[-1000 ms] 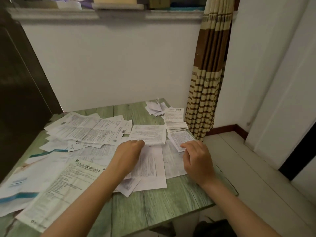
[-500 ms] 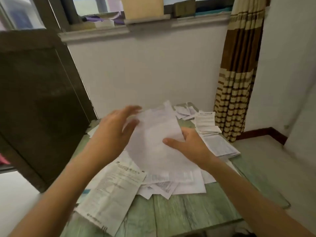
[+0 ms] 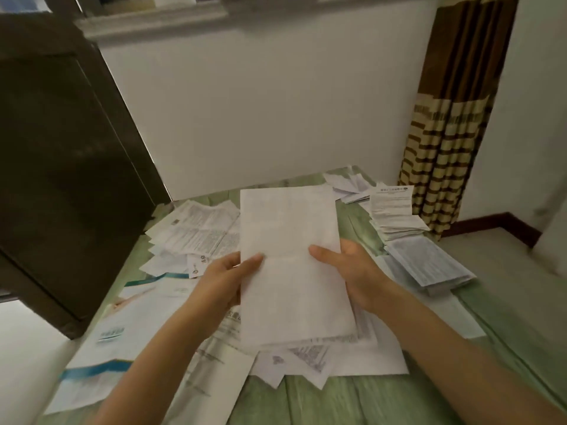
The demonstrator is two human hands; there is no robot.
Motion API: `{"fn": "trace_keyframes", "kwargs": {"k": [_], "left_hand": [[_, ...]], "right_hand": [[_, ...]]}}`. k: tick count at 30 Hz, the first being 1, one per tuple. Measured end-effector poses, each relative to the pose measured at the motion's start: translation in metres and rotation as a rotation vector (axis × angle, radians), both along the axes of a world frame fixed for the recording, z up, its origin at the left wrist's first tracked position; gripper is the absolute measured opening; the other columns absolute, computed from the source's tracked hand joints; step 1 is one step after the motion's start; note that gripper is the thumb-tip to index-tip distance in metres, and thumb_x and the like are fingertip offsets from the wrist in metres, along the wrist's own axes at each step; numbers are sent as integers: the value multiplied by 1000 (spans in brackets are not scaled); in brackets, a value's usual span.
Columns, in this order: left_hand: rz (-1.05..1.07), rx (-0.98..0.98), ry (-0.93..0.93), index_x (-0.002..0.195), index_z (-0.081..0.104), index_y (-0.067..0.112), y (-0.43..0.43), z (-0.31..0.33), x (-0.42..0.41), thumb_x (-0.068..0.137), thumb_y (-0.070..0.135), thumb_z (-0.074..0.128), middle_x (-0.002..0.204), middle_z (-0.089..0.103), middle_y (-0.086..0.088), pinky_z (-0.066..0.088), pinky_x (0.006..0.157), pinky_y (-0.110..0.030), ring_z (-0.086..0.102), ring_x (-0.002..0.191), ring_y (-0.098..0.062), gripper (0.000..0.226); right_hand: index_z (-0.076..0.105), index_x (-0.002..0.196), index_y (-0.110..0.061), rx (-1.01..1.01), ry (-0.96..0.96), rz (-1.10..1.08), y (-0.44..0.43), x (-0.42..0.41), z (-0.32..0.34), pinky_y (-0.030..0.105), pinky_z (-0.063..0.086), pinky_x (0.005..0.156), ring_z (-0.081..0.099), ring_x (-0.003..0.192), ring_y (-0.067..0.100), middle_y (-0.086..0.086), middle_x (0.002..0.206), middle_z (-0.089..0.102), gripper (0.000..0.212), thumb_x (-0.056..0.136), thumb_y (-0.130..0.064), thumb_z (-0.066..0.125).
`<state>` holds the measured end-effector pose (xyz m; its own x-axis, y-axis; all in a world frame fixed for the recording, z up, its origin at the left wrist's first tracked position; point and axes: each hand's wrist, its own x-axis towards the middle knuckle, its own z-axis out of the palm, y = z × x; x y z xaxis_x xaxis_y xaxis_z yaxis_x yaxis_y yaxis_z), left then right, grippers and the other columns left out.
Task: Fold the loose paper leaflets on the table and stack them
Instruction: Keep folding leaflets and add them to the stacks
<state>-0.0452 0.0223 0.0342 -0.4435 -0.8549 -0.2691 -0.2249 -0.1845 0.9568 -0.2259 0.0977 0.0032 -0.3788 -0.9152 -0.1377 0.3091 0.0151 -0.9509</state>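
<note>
I hold a tall white leaflet (image 3: pixel 291 256) upright above the green table (image 3: pixel 337 400), its blank back toward me. My left hand (image 3: pixel 227 280) grips its left edge, thumb on the front. My right hand (image 3: pixel 352 271) grips the right edge the same way. Loose printed leaflets (image 3: pixel 196 231) lie spread over the left and middle of the table, with larger blue-striped sheets (image 3: pixel 101 357) at the near left. A stack of folded leaflets (image 3: pixel 429 265) sits at the right, and another folded stack (image 3: pixel 392 213) lies behind it.
A dark cabinet door (image 3: pixel 61 167) stands open at the left beside the table. A striped brown curtain (image 3: pixel 448 118) hangs at the back right. The white wall runs behind the table. More small folded papers (image 3: pixel 349 185) lie at the far edge.
Both hands lifted one leaflet off the pile and raised it upright; it is now held squarely by both side edges. My view has shifted toward the left.
</note>
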Motion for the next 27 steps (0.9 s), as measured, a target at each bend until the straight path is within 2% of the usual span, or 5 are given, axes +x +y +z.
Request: {"fn": "trace_keyframes", "kwargs": {"k": [10, 15, 19, 23, 27], "left_hand": [[36, 105, 202, 99, 67, 10, -12, -33, -11, 92, 0, 46, 94, 73, -8, 54, 74, -37, 69, 80, -22, 24], [20, 114, 280, 64, 60, 10, -16, -30, -2, 92, -5, 39, 58, 55, -10, 41, 36, -18, 55, 42, -17, 38], [-20, 59, 252, 46, 58, 16, -27, -26, 7, 86, -6, 45, 50, 50, -7, 35, 32, -12, 49, 34, -14, 47], [-153, 32, 262, 45, 61, 16, -25, -24, 6, 63, 3, 52, 48, 53, -4, 36, 34, -11, 49, 34, -10, 24], [-176, 36, 284, 74, 76, 21, -20, -30, 3, 88, 12, 54, 81, 71, -5, 51, 54, -18, 66, 66, -15, 27]], "right_hand": [[69, 99, -11, 60, 23, 143, -3, -23, -12, 35, 57, 81, 70, 90, 24, 8, 101, 73, 22, 89, 3, 54], [76, 71, -12, 78, 117, 292, 6, -27, 2, 26, 58, 60, 72, 81, 22, 8, 91, 74, 44, 88, 12, 45], [68, 67, 3, 57, 88, 335, 14, -39, 16, 28, 57, 70, 69, 93, 27, 13, 101, 72, 43, 83, 14, 29], [66, 105, -14, 87, 257, 405, 9, -26, 9, 31, 55, 79, 68, 92, 20, 3, 104, 72, 33, 76, -25, 56], [70, 99, -15, 179, 424, 569, 10, -10, 5, 25, 56, 71, 71, 85, 20, 5, 96, 74, 31, 71, -25, 79]]}}
